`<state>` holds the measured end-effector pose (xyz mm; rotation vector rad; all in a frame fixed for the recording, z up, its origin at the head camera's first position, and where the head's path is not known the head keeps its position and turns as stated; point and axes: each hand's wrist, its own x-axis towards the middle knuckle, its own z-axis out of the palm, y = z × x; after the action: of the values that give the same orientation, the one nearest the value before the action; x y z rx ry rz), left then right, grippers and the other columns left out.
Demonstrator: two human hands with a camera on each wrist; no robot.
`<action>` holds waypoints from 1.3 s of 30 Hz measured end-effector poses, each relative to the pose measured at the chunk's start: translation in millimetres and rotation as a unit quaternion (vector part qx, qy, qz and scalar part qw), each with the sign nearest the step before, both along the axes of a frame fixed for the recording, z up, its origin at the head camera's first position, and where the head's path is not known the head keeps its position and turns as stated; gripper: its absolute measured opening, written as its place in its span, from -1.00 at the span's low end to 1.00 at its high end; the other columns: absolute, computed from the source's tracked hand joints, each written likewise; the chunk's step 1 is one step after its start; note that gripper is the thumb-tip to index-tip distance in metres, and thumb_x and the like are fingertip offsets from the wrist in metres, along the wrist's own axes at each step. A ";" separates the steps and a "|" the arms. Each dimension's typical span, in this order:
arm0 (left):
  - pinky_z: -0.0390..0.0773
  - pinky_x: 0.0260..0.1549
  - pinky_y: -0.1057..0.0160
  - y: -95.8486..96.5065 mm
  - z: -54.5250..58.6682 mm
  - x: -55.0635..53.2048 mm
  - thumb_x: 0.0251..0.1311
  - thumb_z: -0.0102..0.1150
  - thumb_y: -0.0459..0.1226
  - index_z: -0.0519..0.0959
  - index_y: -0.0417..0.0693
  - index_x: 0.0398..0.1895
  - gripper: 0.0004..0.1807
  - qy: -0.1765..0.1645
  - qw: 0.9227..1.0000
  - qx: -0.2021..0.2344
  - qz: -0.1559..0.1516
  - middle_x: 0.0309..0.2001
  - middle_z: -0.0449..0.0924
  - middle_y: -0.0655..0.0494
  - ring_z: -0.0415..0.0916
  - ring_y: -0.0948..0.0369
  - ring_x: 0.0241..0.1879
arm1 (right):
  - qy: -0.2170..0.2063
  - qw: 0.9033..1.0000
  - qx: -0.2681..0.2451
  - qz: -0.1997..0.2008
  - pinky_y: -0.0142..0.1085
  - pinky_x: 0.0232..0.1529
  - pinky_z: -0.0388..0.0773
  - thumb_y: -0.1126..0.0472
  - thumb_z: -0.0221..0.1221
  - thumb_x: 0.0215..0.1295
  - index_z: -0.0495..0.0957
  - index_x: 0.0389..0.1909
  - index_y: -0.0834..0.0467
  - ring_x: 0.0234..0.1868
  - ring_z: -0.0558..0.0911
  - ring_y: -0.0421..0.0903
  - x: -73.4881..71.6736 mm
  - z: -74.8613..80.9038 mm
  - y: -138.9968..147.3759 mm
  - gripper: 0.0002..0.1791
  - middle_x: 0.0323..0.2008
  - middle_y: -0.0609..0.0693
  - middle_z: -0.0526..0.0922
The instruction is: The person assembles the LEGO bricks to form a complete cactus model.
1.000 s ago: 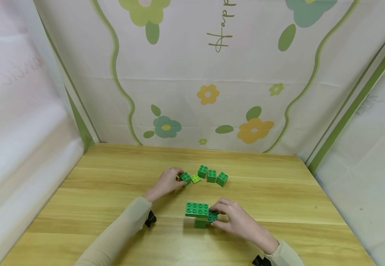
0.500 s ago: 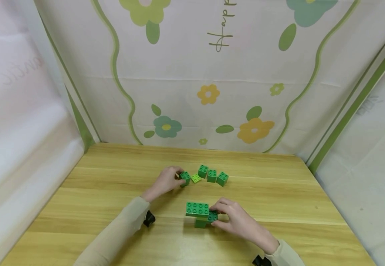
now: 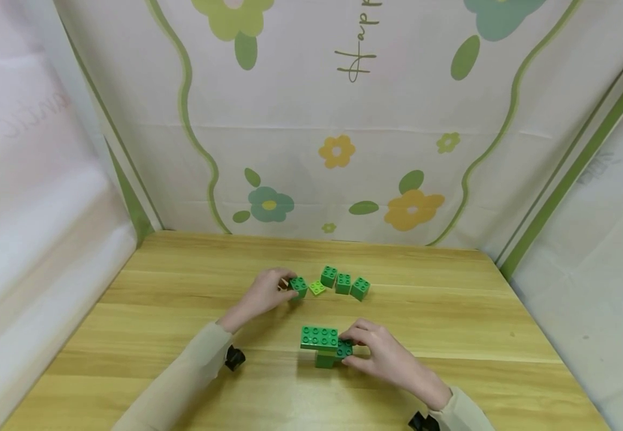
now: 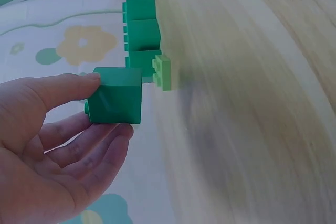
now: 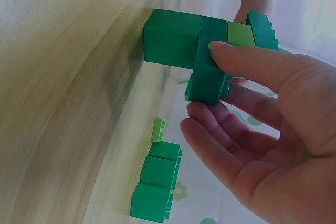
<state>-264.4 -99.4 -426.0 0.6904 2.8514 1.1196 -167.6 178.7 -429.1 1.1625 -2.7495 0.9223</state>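
My left hand (image 3: 263, 292) pinches a dark green 2x2 toy building brick (image 4: 115, 95) between thumb and fingers, at the left end of a loose group of bricks. In the left wrist view the brick's studs face the palm side and its smooth faces show. My right hand (image 3: 383, 356) grips a small stack of building bricks (image 5: 173, 38) by a green brick jutting out from its right side. That stack has a green block at the bottom, a lime layer (image 5: 240, 34) higher up and a green 2x4 brick (image 3: 319, 337) on top, overhanging to the left.
Beyond the hands, on the wooden table (image 3: 440, 311), lie a flat lime 2x2 brick (image 3: 317, 288) and three dark green 2x2 bricks (image 3: 343, 284) close together. A flower-printed cloth (image 3: 300, 108) hangs behind the table, with white cloth at both sides.
My left hand has drawn slightly left with the green brick, widening its gap from the lime brick. My right hand and the stack have stayed in place.
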 end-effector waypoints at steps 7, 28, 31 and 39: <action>0.73 -0.19 0.16 -2.7 4.8 7.8 0.13 0.39 -0.33 0.62 -0.29 -0.01 -0.64 0.022 1.000 0.004 -0.014 -0.09 0.70 -0.14 0.67 0.00 -0.19 | 0.000 1.000 -0.002 0.001 -0.35 -0.19 0.73 0.29 0.39 0.15 0.63 -0.05 0.20 -0.20 0.68 -0.20 0.0 -0.2 0.3 -0.68 -0.15 0.00 0.67; 0.74 -0.18 0.16 -16.7 17.0 40.1 0.11 0.38 -0.33 0.61 -0.29 0.01 -0.61 0.057 0.997 0.022 -0.050 -0.08 0.69 -0.15 0.67 0.03 -0.20 | 0.001 1.000 0.001 -0.001 -0.36 -0.20 0.73 0.29 0.39 0.15 0.64 -0.06 0.21 -0.20 0.68 -0.19 -0.8 -1.3 -0.4 -0.68 -0.16 0.00 0.66; 0.74 -0.19 0.17 -18.2 19.5 43.0 0.11 0.39 -0.33 0.61 -0.29 0.01 -0.61 0.062 0.996 0.022 -0.055 -0.08 0.70 -0.15 0.68 0.02 -0.21 | 0.004 1.000 0.003 -0.001 -0.36 -0.21 0.73 0.29 0.39 0.15 0.64 -0.06 0.21 -0.21 0.68 -0.20 -1.0 -1.5 -0.5 -0.68 -0.16 0.00 0.66; 0.74 -0.22 0.23 -21.3 25.5 51.3 0.11 0.39 -0.33 0.62 -0.25 -0.01 -0.64 0.067 0.996 0.020 -0.062 -0.10 0.71 -0.11 0.68 0.06 -0.22 | 0.002 1.000 0.004 -0.001 -0.36 -0.19 0.73 0.29 0.39 0.15 0.63 -0.06 0.22 -0.20 0.67 -0.19 0.7 0.0 -1.4 -0.68 -0.15 0.00 0.66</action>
<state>-213.0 -120.7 -400.5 0.9658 2.8531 1.1570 -166.9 177.3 -429.1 1.1602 -2.7538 0.9080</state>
